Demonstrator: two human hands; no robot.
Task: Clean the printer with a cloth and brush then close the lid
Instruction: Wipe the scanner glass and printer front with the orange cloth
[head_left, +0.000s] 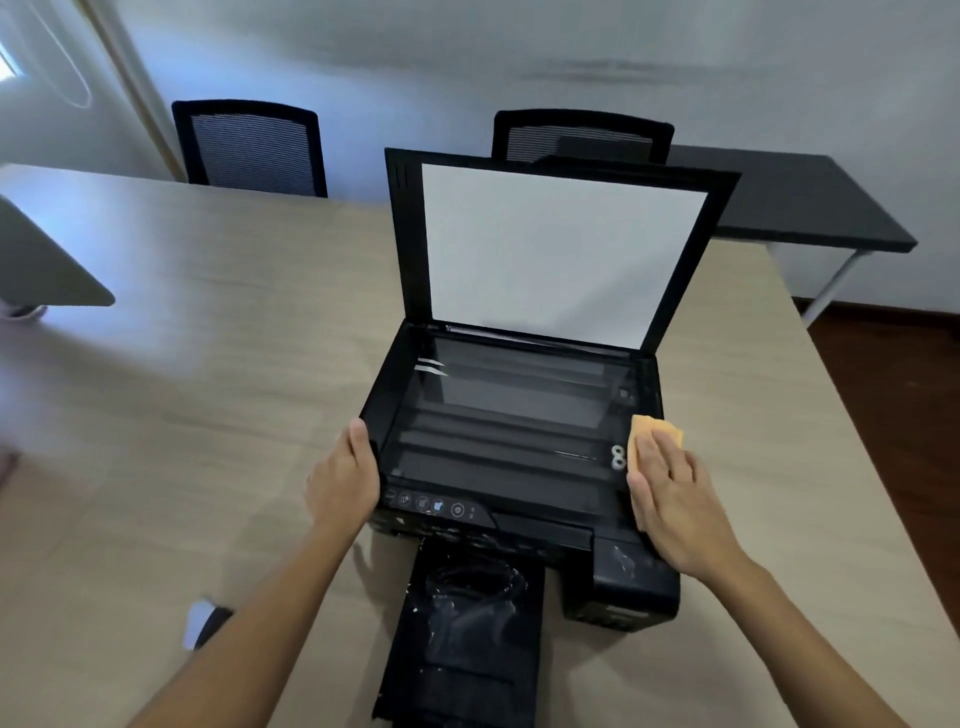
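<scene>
A black printer (540, 525) stands on a beige table, its lid (550, 249) raised upright with the white pad facing me. The scanner glass (509, 410) lies exposed. My left hand (345, 480) rests against the printer's left front edge, thumb on top. My right hand (670, 499) lies flat, pressing an orange cloth (655, 434) onto the printer's right rim beside the glass. The output tray (467, 634) sticks out toward me, speckled with white marks. No brush can be made out for certain.
The beige table (208, 364) spreads to the left and right of the printer. A small white and dark object (205, 621) lies near my left forearm. Two black chairs (249, 145) stand behind the table. A dark desk (810, 202) stands at the back right.
</scene>
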